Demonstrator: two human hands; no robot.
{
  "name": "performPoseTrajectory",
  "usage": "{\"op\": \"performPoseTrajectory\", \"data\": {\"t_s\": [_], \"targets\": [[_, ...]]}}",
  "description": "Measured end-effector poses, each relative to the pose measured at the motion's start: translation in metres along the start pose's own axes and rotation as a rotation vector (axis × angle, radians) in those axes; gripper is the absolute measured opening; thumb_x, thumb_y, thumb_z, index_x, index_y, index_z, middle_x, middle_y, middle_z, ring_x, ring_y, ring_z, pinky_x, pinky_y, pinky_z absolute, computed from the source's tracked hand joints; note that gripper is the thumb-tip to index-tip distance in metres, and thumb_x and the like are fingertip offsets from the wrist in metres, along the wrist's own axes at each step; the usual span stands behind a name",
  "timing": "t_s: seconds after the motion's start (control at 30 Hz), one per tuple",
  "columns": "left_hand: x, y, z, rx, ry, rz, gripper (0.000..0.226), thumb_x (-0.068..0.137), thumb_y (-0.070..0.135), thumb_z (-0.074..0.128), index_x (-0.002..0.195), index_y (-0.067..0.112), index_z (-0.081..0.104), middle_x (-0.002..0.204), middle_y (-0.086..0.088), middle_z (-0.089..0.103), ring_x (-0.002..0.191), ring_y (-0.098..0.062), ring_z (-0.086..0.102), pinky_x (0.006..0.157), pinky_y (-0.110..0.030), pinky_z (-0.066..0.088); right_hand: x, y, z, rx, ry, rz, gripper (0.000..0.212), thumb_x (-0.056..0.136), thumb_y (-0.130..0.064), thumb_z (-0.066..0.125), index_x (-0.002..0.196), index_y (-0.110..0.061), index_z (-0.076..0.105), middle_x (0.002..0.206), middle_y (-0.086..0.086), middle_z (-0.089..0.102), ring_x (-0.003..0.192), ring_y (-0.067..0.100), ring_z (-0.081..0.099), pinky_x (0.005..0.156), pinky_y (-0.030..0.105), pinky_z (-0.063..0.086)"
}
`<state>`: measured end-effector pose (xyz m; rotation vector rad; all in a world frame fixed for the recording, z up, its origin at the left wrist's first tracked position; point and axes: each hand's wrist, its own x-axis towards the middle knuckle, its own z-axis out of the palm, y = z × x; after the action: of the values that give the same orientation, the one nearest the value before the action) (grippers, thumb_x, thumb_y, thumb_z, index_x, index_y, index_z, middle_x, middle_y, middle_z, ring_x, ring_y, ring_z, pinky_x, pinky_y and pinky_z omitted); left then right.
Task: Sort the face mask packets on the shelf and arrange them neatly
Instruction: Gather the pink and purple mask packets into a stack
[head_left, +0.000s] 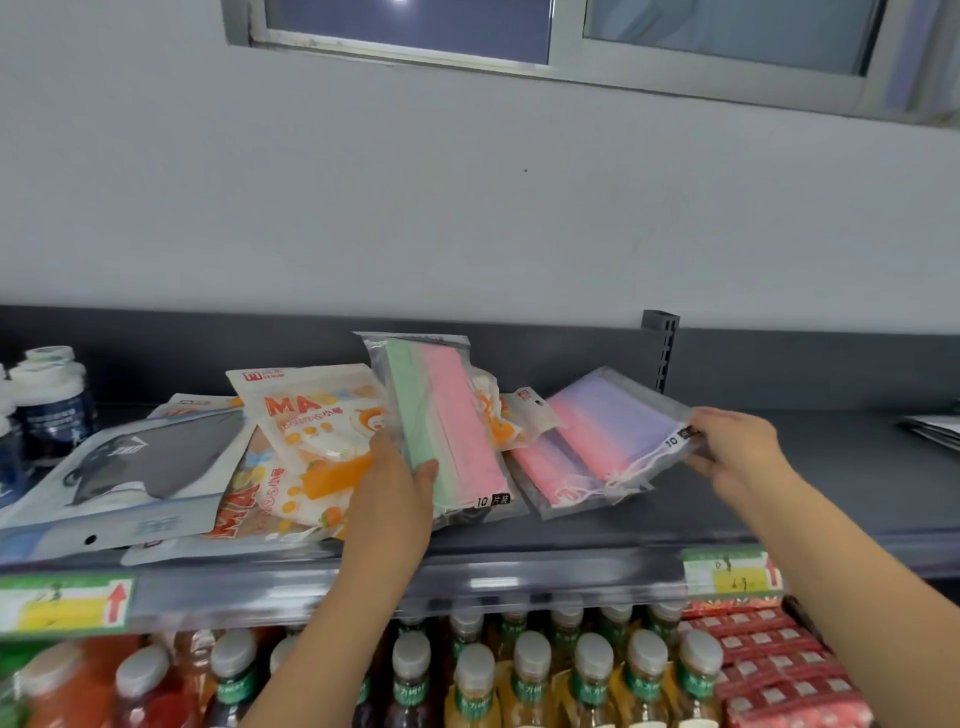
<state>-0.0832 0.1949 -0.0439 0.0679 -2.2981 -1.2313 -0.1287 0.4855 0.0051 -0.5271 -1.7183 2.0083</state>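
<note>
Two hands engaged. The left hand (395, 478) grips the clear green-pink packet (447, 415), tilted; the right hand (737, 447) pinches the clear pink-purple packet (618, 426).

green-and-pink mask packet (447, 415): clear glossy plastic film; matt cloth-like masks inside
pink-and-purple mask packet (613, 426): clear plastic film, faintly frosted
orange printed packets (311, 415): glossy printed plastic, crinkled
grey mask packet (150, 462): smooth printed film, slight sheen
shelf (779, 499): matt, smooth, painted-metal look
price label (67, 603): paper behind clear plastic strip
bottles (530, 675): glossy clear plastic
</note>
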Motion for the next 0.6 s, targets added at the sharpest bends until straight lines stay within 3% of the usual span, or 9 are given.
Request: {"op": "performPoseTrajectory", "data": {"t_s": [0.1, 0.17, 0.23, 0.3, 0.37, 0.5, 0.6], "targets": [[0.000, 0.000, 0.001, 0.022, 0.010, 0.002, 0.044, 0.096, 0.025, 0.051, 0.133, 0.014, 0.031, 0.109, -0.007, 0.061, 0.081, -0.018, 0.056, 0.073, -0.038, 0.054, -0.009, -0.003, -0.007, 0.281, -0.136, 0.239, 0.007, 0.088, -0.001, 0.057, 0.082, -0.004, 0.055, 0.064, 0.012, 0.064, 0.053, 0.019, 0.066, 0.050, 0.028, 0.057], [0.000, 0.000, 0.001, 0.035, 0.016, 0.004, 0.046, 0.095, 0.026, 0.051, 0.135, 0.014, 0.030, 0.109, -0.008, 0.062, 0.084, -0.021, 0.060, 0.074, -0.040, 0.055, -0.019, 0.004, -0.003, 0.226, -0.215, 0.314, 0.004, 0.086, -0.001, 0.061, 0.085, -0.003, 0.057, 0.074, 0.015, 0.064, 0.057, 0.023, 0.066, 0.046, 0.024, 0.056], [-0.001, 0.000, 0.001, 0.039, 0.019, 0.006, 0.048, 0.095, 0.027, 0.051, 0.136, 0.013, 0.030, 0.109, -0.008, 0.062, 0.087, -0.023, 0.062, 0.074, -0.041, 0.055, -0.026, 0.012, 0.003, 0.096, -0.257, 0.302, 0.019, 0.085, 0.005, 0.059, 0.103, 0.002, 0.058, 0.079, 0.016, 0.065, 0.067, 0.024, 0.061, 0.040, 0.021, 0.053], [0.000, 0.000, 0.001, 0.033, 0.017, 0.003, 0.048, 0.095, 0.027, 0.052, 0.136, 0.012, 0.031, 0.108, -0.008, 0.062, 0.086, -0.022, 0.062, 0.074, -0.041, 0.055, -0.030, 0.010, 0.008, 0.034, -0.245, 0.206, 0.043, 0.084, 0.014, 0.055, 0.125, 0.004, 0.049, 0.093, 0.018, 0.065, 0.069, 0.023, 0.058, 0.039, 0.020, 0.051], [0.000, 0.000, 0.000, 0.030, 0.014, 0.005, 0.048, 0.095, 0.027, 0.052, 0.136, 0.012, 0.031, 0.107, -0.008, 0.062, 0.086, -0.022, 0.061, 0.075, -0.041, 0.055, -0.032, 0.000, 0.009, -0.004, -0.199, 0.053, 0.053, 0.083, 0.016, 0.055, 0.132, -0.001, 0.045, 0.110, 0.019, 0.058, 0.068, 0.023, 0.058, 0.040, 0.020, 0.052], [0.000, -0.001, 0.000, 0.023, 0.017, 0.023, 0.049, 0.095, 0.026, 0.053, 0.136, 0.011, 0.031, 0.110, -0.009, 0.062, 0.090, -0.023, 0.062, 0.075, -0.039, 0.054, -0.050, -0.031, 0.007, 0.093, -0.059, -0.160, 0.031, 0.087, 0.013, 0.050, 0.110, -0.006, 0.060, 0.102, 0.013, 0.061, 0.067, 0.016, 0.057, 0.046, 0.015, 0.053], [0.000, -0.002, 0.000, 0.020, 0.012, 0.026, 0.052, 0.095, 0.027, 0.052, 0.138, 0.010, 0.029, 0.114, -0.010, 0.061, 0.094, -0.024, 0.062, 0.077, -0.037, 0.053, -0.070, -0.046, 0.008, 0.206, -0.048, -0.279, 0.034, 0.088, 0.016, 0.043, 0.105, -0.007, 0.061, 0.110, 0.014, 0.060, 0.071, 0.014, 0.061, 0.051, 0.013, 0.052]]}}
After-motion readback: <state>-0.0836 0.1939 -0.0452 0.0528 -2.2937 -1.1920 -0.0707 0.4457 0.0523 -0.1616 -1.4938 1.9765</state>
